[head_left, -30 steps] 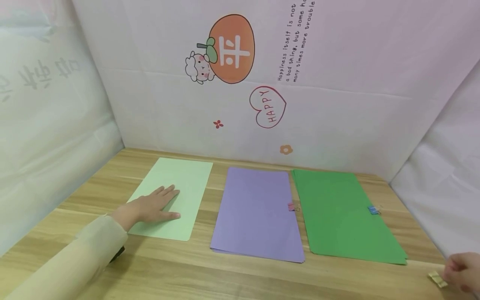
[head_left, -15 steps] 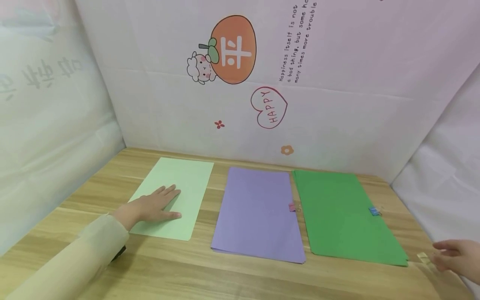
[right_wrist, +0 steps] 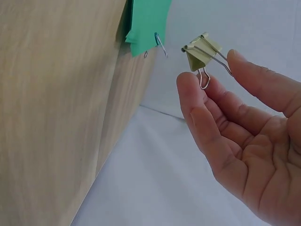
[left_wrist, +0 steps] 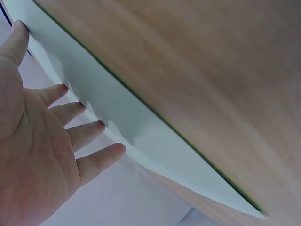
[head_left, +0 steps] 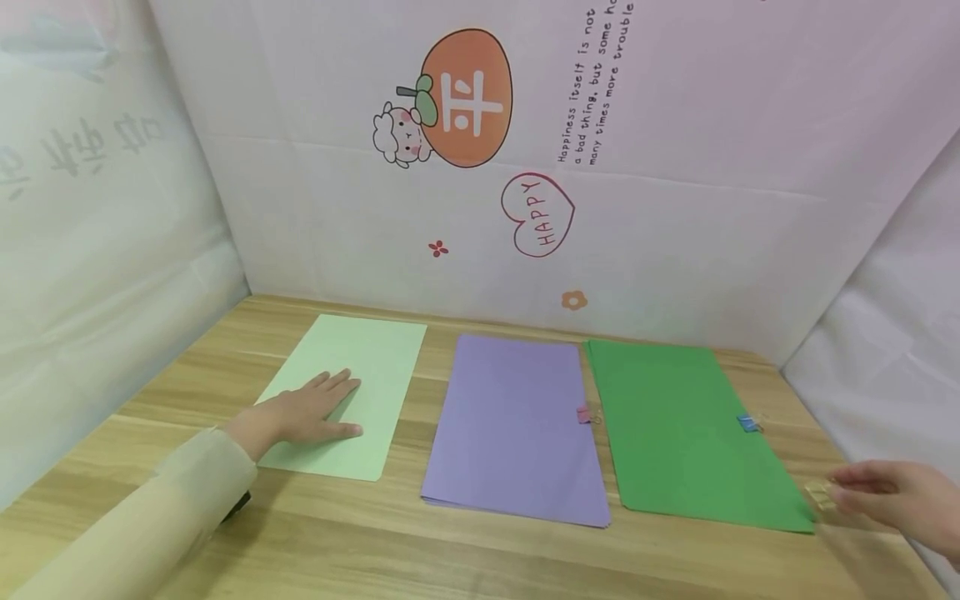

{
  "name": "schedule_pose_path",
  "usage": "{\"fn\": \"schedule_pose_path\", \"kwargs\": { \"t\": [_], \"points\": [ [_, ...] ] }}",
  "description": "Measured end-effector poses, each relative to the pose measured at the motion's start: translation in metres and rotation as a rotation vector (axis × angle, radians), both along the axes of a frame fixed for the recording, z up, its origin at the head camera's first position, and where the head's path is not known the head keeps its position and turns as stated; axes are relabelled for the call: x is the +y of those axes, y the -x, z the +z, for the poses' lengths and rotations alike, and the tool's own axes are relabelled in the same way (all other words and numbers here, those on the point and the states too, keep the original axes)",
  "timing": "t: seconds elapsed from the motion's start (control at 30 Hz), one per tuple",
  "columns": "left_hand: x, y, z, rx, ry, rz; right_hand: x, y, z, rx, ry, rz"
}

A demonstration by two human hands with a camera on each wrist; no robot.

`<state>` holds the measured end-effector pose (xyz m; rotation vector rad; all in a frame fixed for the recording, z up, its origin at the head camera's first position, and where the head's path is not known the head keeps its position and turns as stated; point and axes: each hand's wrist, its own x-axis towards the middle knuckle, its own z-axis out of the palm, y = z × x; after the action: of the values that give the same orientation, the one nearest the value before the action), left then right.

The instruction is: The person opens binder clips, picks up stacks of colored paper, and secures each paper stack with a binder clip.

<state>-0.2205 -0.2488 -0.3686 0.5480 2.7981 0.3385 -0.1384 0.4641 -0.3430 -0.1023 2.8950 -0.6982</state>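
Note:
My left hand (head_left: 311, 412) lies flat with fingers spread on a stack of pale green paper (head_left: 382, 375) at the left of the table. In the left wrist view its fingertips touch the pale green paper (left_wrist: 141, 136). At the far right, my right hand (head_left: 896, 500) pinches a yellow binder clip (head_left: 821, 495) near the front right corner of the green paper. The right wrist view shows the yellow binder clip (right_wrist: 202, 52) above the table, its wire handles between thumb and fingers.
A purple paper stack (head_left: 517, 425) with a pink binder clip (head_left: 583, 415) lies mid-table. Right of it is a green paper stack (head_left: 690, 433) with a blue binder clip (head_left: 748, 423) on its right edge. White printed cloth (head_left: 675, 233) walls the table in.
My right hand has come in from the right edge, moving left and away from me with the yellow binder clip, toward the green stack. The left hand has stayed put.

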Motion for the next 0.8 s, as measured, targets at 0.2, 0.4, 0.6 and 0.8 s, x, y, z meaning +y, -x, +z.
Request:
{"fn": "schedule_pose_path", "kwargs": {
  "t": [0.2, 0.4, 0.6, 0.8],
  "points": [
    [0.000, -0.002, 0.002, -0.009, -0.006, 0.001, -0.017, 0.003, 0.009, -0.004, -0.012, -0.018],
    [0.000, -0.002, 0.001, -0.014, -0.008, 0.004, -0.031, 0.009, 0.012, 0.088, 0.006, 0.026],
    [0.001, -0.002, 0.002, -0.013, -0.015, 0.004, -0.049, 0.015, 0.022, 0.060, 0.041, 0.001],
    [0.001, -0.002, 0.003, -0.010, -0.017, 0.001, -0.062, 0.023, 0.032, 0.059, 0.039, 0.006]
  ]
}}
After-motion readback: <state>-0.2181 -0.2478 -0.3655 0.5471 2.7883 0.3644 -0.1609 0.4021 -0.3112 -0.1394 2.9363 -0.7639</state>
